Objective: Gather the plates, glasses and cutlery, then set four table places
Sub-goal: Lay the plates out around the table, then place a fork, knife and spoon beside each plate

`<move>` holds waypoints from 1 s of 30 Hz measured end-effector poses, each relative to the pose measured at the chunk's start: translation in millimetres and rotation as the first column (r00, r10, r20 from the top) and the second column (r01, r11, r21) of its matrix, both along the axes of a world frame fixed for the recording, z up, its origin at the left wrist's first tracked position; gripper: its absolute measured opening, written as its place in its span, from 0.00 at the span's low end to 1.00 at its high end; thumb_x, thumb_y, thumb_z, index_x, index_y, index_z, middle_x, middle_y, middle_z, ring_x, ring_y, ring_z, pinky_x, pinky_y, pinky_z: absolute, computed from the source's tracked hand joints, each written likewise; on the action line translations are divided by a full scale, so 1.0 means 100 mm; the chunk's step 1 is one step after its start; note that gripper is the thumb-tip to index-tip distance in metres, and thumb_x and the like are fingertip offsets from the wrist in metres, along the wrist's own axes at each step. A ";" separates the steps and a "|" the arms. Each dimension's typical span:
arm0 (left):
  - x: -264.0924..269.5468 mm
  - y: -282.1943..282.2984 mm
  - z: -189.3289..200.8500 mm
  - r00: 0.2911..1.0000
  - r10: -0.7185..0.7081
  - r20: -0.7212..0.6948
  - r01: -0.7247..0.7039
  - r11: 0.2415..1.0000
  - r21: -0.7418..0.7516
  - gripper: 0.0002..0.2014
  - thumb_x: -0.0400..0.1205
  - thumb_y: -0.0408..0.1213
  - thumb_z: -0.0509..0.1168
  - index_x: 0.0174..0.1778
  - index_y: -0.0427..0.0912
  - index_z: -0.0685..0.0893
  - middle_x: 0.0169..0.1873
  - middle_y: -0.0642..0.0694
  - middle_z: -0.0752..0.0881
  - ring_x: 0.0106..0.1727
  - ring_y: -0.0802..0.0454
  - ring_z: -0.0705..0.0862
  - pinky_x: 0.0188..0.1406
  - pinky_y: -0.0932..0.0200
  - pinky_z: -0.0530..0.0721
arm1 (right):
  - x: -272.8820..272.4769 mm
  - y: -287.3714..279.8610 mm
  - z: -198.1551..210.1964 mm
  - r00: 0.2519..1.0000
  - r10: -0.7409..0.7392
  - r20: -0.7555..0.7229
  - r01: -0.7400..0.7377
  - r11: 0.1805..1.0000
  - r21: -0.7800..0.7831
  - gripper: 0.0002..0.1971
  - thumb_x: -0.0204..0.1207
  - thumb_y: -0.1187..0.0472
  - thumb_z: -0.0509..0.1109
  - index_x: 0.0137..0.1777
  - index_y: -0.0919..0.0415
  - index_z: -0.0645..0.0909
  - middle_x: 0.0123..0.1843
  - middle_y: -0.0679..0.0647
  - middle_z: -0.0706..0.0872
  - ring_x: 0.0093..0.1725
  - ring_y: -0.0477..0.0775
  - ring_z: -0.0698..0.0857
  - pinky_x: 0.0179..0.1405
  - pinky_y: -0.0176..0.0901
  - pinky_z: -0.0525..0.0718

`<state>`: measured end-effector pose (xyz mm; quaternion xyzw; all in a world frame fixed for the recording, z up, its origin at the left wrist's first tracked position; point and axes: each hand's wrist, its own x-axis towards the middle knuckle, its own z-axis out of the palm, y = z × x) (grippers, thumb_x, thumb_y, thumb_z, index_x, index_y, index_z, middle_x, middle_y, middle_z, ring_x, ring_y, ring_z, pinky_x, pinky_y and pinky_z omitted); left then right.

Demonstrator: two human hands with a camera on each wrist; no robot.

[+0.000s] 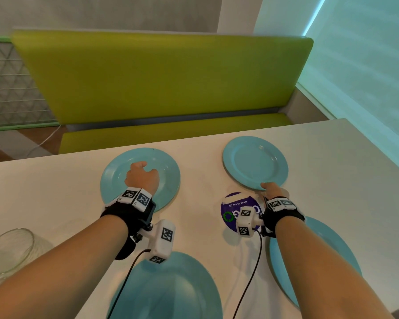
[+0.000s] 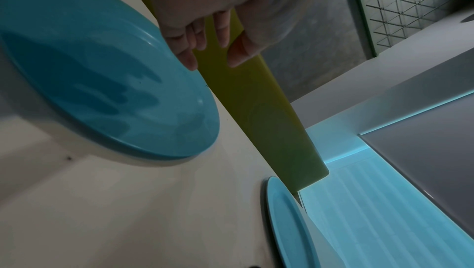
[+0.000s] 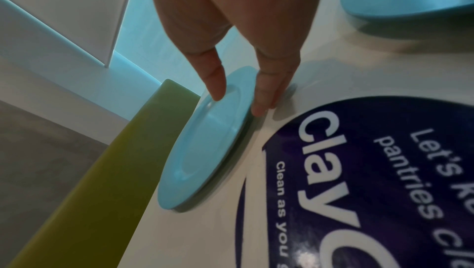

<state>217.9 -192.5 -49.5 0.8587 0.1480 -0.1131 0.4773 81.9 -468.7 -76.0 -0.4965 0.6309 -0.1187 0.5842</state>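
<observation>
Four blue plates lie on the white table (image 1: 55,192). My left hand (image 1: 141,176) hovers over the far left plate (image 1: 115,178), fingers loosely curled and holding nothing. The left wrist view shows those fingers (image 2: 189,49) hanging just above that plate (image 2: 102,90). My right hand (image 1: 271,188) pinches the near rim of the far right plate (image 1: 253,162). In the right wrist view the thumb (image 3: 215,82) lies on top of this plate (image 3: 205,150) and a finger (image 3: 266,94) runs along its edge. The near left plate (image 1: 177,286) and near right plate (image 1: 327,245) lie under my forearms.
A clear glass (image 1: 9,249) stands at the table's left edge, with another glass rim below it. A round purple sticker (image 1: 230,210) is stuck to the table between the plates. A green bench (image 1: 161,77) runs behind the table. A pale blue window wall lies to the right.
</observation>
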 end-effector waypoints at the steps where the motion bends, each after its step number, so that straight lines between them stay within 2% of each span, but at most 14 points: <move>1: -0.02 0.01 0.00 1.000 -0.003 -0.002 0.003 1.000 -0.003 0.22 0.79 0.32 0.61 0.71 0.41 0.73 0.71 0.38 0.75 0.72 0.38 0.73 0.71 0.46 0.72 | -0.03 0.01 0.01 1.000 0.000 0.007 0.000 1.000 0.001 0.18 0.72 0.62 0.71 0.61 0.65 0.79 0.45 0.59 0.85 0.46 0.59 0.83 0.42 0.46 0.80; 3: -0.06 0.02 0.02 1.000 -0.011 -0.003 0.011 1.000 -0.016 0.22 0.79 0.32 0.61 0.72 0.41 0.73 0.71 0.38 0.75 0.72 0.38 0.73 0.71 0.46 0.72 | -0.09 0.05 0.04 0.998 -0.018 0.059 0.016 1.000 0.021 0.12 0.74 0.64 0.70 0.57 0.63 0.78 0.43 0.59 0.85 0.46 0.56 0.84 0.38 0.44 0.81; 7: -0.18 0.11 0.09 0.999 -0.033 0.008 0.033 0.999 -0.036 0.22 0.80 0.32 0.61 0.72 0.41 0.73 0.71 0.38 0.75 0.72 0.38 0.73 0.71 0.47 0.71 | -0.25 0.19 0.08 0.998 0.043 0.055 -0.042 0.999 -0.011 0.17 0.76 0.67 0.67 0.64 0.71 0.78 0.43 0.57 0.83 0.53 0.61 0.85 0.61 0.49 0.82; 9: -0.25 0.18 0.15 0.998 -0.052 0.018 0.053 0.998 -0.046 0.22 0.80 0.32 0.61 0.72 0.41 0.73 0.72 0.38 0.75 0.72 0.38 0.74 0.71 0.48 0.71 | -0.33 0.32 0.11 0.985 0.155 -0.077 -0.163 0.978 -0.128 0.18 0.78 0.64 0.67 0.67 0.68 0.78 0.50 0.60 0.87 0.59 0.61 0.84 0.68 0.50 0.79; 12: -0.40 0.34 0.24 0.996 -0.088 0.033 0.090 0.992 -0.087 0.22 0.81 0.32 0.61 0.72 0.40 0.73 0.72 0.39 0.75 0.71 0.39 0.75 0.70 0.50 0.71 | -0.45 0.62 0.28 0.914 0.298 -0.276 -0.367 0.897 -0.246 0.18 0.83 0.55 0.62 0.69 0.61 0.77 0.67 0.59 0.83 0.68 0.58 0.81 0.66 0.46 0.77; 16: -0.72 0.68 0.32 0.988 -0.144 0.057 0.152 0.973 -0.171 0.21 0.80 0.30 0.60 0.70 0.38 0.75 0.66 0.38 0.80 0.68 0.39 0.79 0.68 0.51 0.73 | -0.68 1.20 0.53 0.800 0.413 -0.436 -0.562 0.771 -0.300 0.18 0.85 0.54 0.56 0.68 0.62 0.75 0.69 0.59 0.81 0.69 0.59 0.80 0.64 0.48 0.77; 18: -0.92 0.90 0.31 0.979 -0.200 0.047 0.205 0.951 -0.231 0.19 0.78 0.30 0.60 0.67 0.40 0.77 0.61 0.37 0.84 0.63 0.36 0.82 0.66 0.48 0.79 | -0.80 1.48 0.47 0.757 0.462 -0.461 -0.616 0.740 -0.269 0.15 0.84 0.54 0.57 0.60 0.62 0.79 0.60 0.60 0.84 0.66 0.59 0.81 0.63 0.47 0.77; 19: -1.02 1.02 0.29 0.973 -0.228 0.033 0.228 0.938 -0.261 0.19 0.77 0.31 0.61 0.64 0.41 0.78 0.58 0.37 0.85 0.60 0.35 0.84 0.64 0.46 0.81 | -0.86 1.61 0.42 0.761 0.484 -0.432 -0.617 0.746 -0.251 0.11 0.84 0.56 0.58 0.49 0.61 0.79 0.49 0.58 0.84 0.60 0.58 0.84 0.60 0.47 0.78; 21: -1.24 1.28 0.26 0.960 -0.281 -0.008 0.261 0.901 -0.346 0.16 0.75 0.32 0.62 0.59 0.44 0.78 0.47 0.38 0.86 0.46 0.38 0.86 0.50 0.48 0.86 | -0.95 2.00 0.46 0.885 0.448 -0.126 -0.462 0.879 -0.118 0.15 0.83 0.65 0.59 0.33 0.57 0.69 0.34 0.50 0.75 0.41 0.50 0.84 0.50 0.43 0.84; 23: -1.47 1.58 0.29 0.921 -0.384 -0.058 0.337 0.863 -0.376 0.12 0.78 0.28 0.62 0.56 0.42 0.76 0.33 0.44 0.80 0.31 0.48 0.79 0.32 0.57 0.80 | -1.14 2.52 0.60 0.910 0.413 -0.026 -0.413 0.901 -0.133 0.16 0.82 0.71 0.59 0.33 0.56 0.69 0.34 0.51 0.76 0.32 0.46 0.80 0.32 0.35 0.86; 24: -1.57 1.74 0.25 0.888 -0.449 -0.097 0.392 0.851 -0.349 0.10 0.79 0.27 0.62 0.55 0.41 0.75 0.31 0.45 0.77 0.29 0.51 0.75 0.28 0.60 0.77 | -1.22 2.73 0.62 0.916 0.401 -0.002 -0.400 0.912 -0.088 0.15 0.82 0.72 0.59 0.34 0.57 0.70 0.34 0.51 0.77 0.31 0.45 0.79 0.27 0.31 0.84; 27: -1.82 2.25 0.24 0.787 -0.598 -0.153 0.548 0.791 -0.273 0.03 0.81 0.30 0.63 0.48 0.41 0.76 0.33 0.44 0.77 0.30 0.50 0.75 0.25 0.63 0.75 | -1.34 3.31 0.59 0.910 0.412 0.046 -0.412 0.911 -0.014 0.14 0.81 0.71 0.58 0.34 0.58 0.71 0.28 0.53 0.78 0.27 0.47 0.78 0.26 0.36 0.82; 29: -1.89 2.57 0.23 0.707 -0.687 -0.167 0.682 0.725 -0.095 0.06 0.81 0.34 0.63 0.38 0.42 0.79 0.38 0.40 0.80 0.37 0.45 0.79 0.29 0.62 0.77 | -1.37 3.63 0.56 0.908 0.411 0.081 -0.414 0.910 0.024 0.14 0.82 0.70 0.57 0.34 0.59 0.72 0.26 0.54 0.77 0.24 0.49 0.77 0.27 0.40 0.78; 30: -1.91 2.70 0.22 0.639 -0.735 -0.228 0.758 0.652 0.024 0.07 0.82 0.37 0.63 0.38 0.42 0.81 0.41 0.39 0.82 0.42 0.44 0.81 0.33 0.61 0.79 | -1.39 3.76 0.56 0.896 0.435 0.092 -0.440 0.897 0.037 0.14 0.82 0.69 0.57 0.34 0.60 0.72 0.28 0.55 0.76 0.24 0.50 0.77 0.27 0.40 0.77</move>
